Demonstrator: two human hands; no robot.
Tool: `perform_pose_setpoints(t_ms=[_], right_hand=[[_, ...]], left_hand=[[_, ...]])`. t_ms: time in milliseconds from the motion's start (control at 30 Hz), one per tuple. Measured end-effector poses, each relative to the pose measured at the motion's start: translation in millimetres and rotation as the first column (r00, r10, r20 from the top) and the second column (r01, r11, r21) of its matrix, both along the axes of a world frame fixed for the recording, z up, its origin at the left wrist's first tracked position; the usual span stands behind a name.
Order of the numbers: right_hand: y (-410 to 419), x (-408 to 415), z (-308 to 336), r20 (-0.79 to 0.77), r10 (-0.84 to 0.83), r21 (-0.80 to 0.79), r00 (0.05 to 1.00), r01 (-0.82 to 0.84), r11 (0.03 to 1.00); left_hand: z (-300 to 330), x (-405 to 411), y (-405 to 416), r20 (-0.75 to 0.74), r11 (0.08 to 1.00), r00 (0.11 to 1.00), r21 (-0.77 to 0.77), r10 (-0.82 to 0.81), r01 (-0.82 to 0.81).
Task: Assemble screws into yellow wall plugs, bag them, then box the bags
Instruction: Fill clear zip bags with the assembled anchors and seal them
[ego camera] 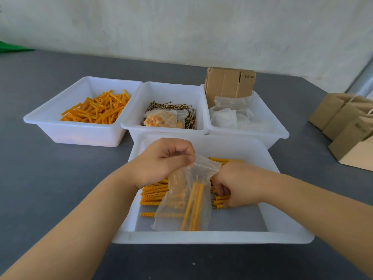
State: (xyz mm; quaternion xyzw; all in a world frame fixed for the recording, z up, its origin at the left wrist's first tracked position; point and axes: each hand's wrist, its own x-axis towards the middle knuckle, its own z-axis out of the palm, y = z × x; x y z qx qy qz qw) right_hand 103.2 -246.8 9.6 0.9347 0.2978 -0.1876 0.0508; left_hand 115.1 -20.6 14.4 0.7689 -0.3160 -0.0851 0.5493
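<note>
My left hand (161, 160) pinches the top edge of a clear plastic bag (181, 203) and holds it hanging over the near white bin (212, 237). A few yellow plugs with screws stand inside the bag. My right hand (236, 184) reaches down into the bin beside the bag, its fingers curled round assembled yellow plugs (220, 201). More assembled plugs (153, 193) lie in the bin behind the bag.
Three white bins stand behind: loose yellow plugs (96, 110) on the left, screws (171, 108) with a filled bag (161, 119) in the middle, empty bags (234, 116) and flat cardboard (228, 83) on the right. Cardboard boxes (347, 128) sit at the far right.
</note>
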Motion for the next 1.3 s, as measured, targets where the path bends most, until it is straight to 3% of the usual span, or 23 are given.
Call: perform_pose_setpoints(t_ms=[500,600,700,767,867,1067,1133,1300], right_hand=[[5,-13,-8,0.078,0.061,-0.124,0.995,-0.051,0.991],[0,-9,4,0.127,0.023,-0.059,0.992,-0.015,0.998],[-15,0,27,0.1,-0.134,0.099,0.986,0.124,0.987],[-30,7,44,0.063,-0.267,0.262,0.962,0.242,0.934],[-50,17,63,-0.097,-0.407,0.536,0.908,0.392,0.747],[-47,35,83,-0.355,-0.32,0.833,0.879,0.452,0.318],[-32,41,82,-0.416,-0.223,0.838,0.881,0.467,0.283],[2,47,65,-0.556,-0.077,0.776,0.828,0.55,0.309]], left_hand=[[0,-1,0,-0.004,1.0,1.0,0.024,0.012,-0.012],[1,-1,0,0.002,1.0,1.0,0.027,0.009,-0.009],[1,0,0,-0.002,1.0,1.0,0.02,0.005,-0.005],[0,1,0,-0.008,1.0,1.0,0.022,0.0,0.0],[0,1,0,-0.015,1.0,1.0,0.025,-0.012,0.012],[1,1,-2,-0.013,0.999,1.0,0.03,-0.025,0.025],[2,-1,-2,-0.016,0.999,0.999,0.018,-0.033,0.033],[4,-3,-1,-0.022,1.0,0.999,-0.017,-0.023,0.023]])
